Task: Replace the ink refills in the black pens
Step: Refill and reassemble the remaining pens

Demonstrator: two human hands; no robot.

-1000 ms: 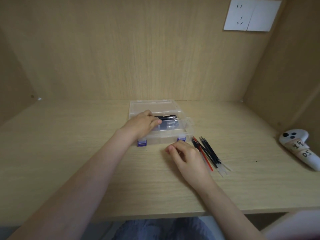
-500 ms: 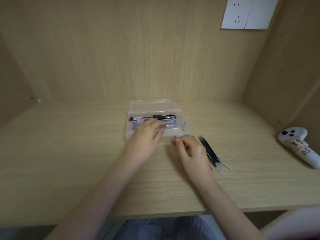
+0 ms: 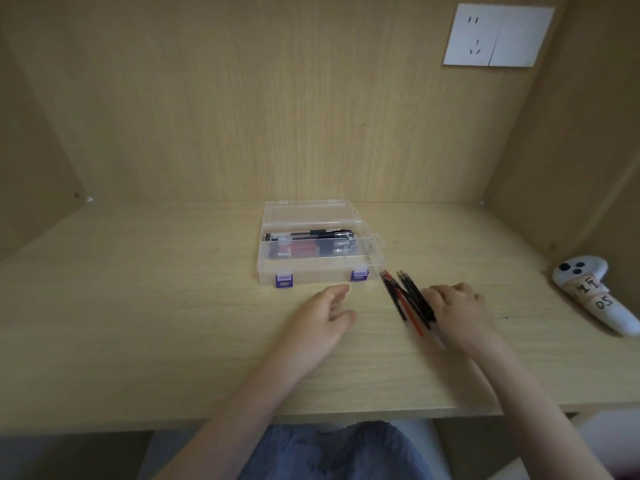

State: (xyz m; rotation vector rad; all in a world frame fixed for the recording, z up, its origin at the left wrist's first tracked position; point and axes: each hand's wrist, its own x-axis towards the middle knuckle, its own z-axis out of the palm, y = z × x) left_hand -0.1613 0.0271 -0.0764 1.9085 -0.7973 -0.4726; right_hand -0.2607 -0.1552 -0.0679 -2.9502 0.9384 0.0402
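The pens (image 3: pixel 311 234) are laid lengthwise, left to right, across the middle of the clear box (image 3: pixel 311 277). On the rearmost ones a black cap, black clips and clear barrels can be seen. Further pens are made out only dimly through the frosted plastic just in front, with dark and reddish parts. The refills (image 3: pixel 410 299) are spread flat in a loose fan on the table (image 3: pixel 173 306), just off the box's front right corner, with their far ends nearest that corner. Most are black; one red refill is set among them, partly crossed by the black ones
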